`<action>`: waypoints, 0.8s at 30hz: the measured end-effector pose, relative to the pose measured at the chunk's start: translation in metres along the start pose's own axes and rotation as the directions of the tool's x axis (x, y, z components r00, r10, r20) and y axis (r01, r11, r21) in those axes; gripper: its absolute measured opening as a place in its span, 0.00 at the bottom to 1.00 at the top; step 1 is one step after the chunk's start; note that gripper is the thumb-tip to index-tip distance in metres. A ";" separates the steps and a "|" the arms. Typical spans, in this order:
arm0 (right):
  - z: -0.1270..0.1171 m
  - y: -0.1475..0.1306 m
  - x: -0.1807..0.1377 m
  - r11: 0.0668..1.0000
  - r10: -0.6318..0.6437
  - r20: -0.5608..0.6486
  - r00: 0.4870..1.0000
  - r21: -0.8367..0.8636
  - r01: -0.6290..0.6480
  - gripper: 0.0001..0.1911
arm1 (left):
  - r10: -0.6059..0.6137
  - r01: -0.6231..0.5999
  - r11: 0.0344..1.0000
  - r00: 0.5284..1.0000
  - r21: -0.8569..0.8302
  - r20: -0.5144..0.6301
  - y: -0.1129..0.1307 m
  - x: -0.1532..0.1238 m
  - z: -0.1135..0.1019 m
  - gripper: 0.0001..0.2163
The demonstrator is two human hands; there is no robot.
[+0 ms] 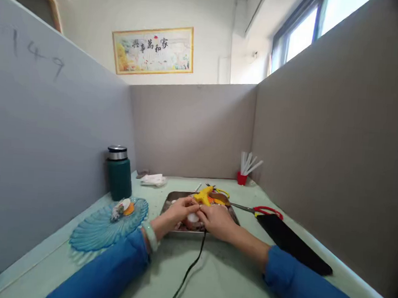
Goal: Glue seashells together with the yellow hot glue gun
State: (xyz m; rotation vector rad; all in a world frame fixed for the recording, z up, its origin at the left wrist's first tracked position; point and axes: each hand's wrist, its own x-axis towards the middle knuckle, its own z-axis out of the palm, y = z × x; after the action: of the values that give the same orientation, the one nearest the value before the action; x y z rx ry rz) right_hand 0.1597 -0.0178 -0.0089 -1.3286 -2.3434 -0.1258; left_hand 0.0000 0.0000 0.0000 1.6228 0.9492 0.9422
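Both my hands meet over a metal tray (pixel 168 200) in the middle of the green table. My left hand (pixel 177 212) and my right hand (pixel 216 219) have their fingers pinched together around a small pale object (pixel 193 218) that I cannot make out. A yellow glue gun (pixel 204 195) lies in the tray just behind my fingers. Its black cord (pixel 187 271) runs toward me across the table. Small shells or beads lie in the tray under my hands.
A blue shell-shaped glass plate (pixel 101 228) with small pieces sits at left, a green flask (pixel 119 172) behind it. Red-handled scissors (pixel 263 211) and a black flat case (pixel 291 241) lie at right. A red cup of white sticks (pixel 242 175) stands at the back. Grey partitions enclose the table.
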 end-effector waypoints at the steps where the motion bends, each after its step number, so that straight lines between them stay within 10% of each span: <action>1: 0.000 0.000 0.000 1.000 0.003 0.006 1.000 -0.002 -0.003 0.24 | 0.003 -0.003 1.000 1.000 0.002 0.003 0.000 -0.001 0.000 0.15; 24: 0.003 0.002 0.000 0.999 -0.007 -0.020 1.000 -0.046 0.006 0.24 | -0.011 0.011 1.000 1.000 0.020 -0.020 -0.003 -0.001 0.000 0.16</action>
State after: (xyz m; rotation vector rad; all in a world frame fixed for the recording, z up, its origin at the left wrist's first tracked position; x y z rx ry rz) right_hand 0.1608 -0.0161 -0.0118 -1.3345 -2.3411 -0.1952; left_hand -0.0011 -0.0005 -0.0034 1.6263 0.9835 0.9457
